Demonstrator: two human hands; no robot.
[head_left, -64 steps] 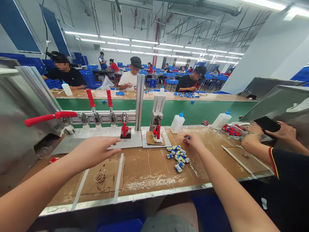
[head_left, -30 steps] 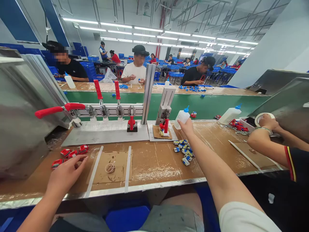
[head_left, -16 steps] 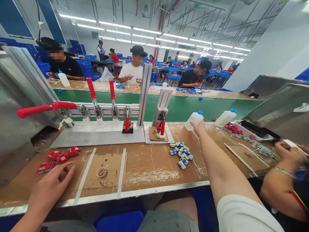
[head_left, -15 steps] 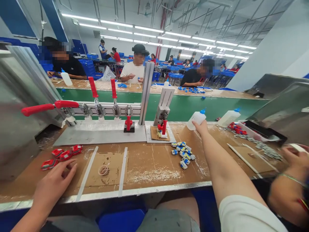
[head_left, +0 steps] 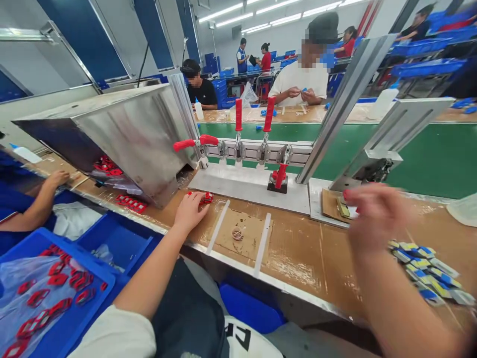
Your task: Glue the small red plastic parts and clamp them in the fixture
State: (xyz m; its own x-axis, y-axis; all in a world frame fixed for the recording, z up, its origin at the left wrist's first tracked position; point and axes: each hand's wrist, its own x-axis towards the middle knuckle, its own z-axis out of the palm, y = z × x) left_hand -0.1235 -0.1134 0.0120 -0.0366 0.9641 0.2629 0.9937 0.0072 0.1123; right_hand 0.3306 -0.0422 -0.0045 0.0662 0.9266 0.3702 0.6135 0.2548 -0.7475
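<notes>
My left hand [head_left: 189, 213] rests over red plastic parts [head_left: 206, 198] on the table, fingers spread and touching them; some parts are hidden beneath it. My right hand [head_left: 376, 216] is raised in front of the small metal fixture [head_left: 376, 149] and smeared by motion. Bits of red show at its fingertips; whether it grips anything is unclear. Beside it, a small yellowish part [head_left: 343, 208] lies on the fixture's cardboard pad [head_left: 328, 206]. Blue, yellow and grey parts [head_left: 428, 271] are heaped to the right of my right forearm.
A long fixture with red-handled toggle clamps [head_left: 238, 117] stands behind a cardboard sheet [head_left: 227, 241] carrying a small round cup [head_left: 237, 233]. At left are a metal housing [head_left: 122, 134] and a blue bin [head_left: 108, 278] with red parts. A co-worker [head_left: 301, 74] sits opposite.
The view has swung left. My right hand has let go of the white bottle and moved left to the small fixture. My left hand has moved onto the red parts.
</notes>
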